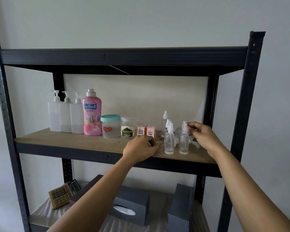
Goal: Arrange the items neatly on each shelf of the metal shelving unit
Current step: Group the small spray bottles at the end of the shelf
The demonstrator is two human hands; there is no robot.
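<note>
Head view: left hand (pixel 141 146), fingers curled, rests near the shelf's (pixel 65 141) front edge; right hand (pixel 203 136) pinches a spray bottle (pixel 184 139) cap.

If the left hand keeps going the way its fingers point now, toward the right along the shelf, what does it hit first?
Most likely the nearest small clear spray bottle, standing just right of the left hand. Depth is unclear, so the fingers might pass just in front of it.
</note>
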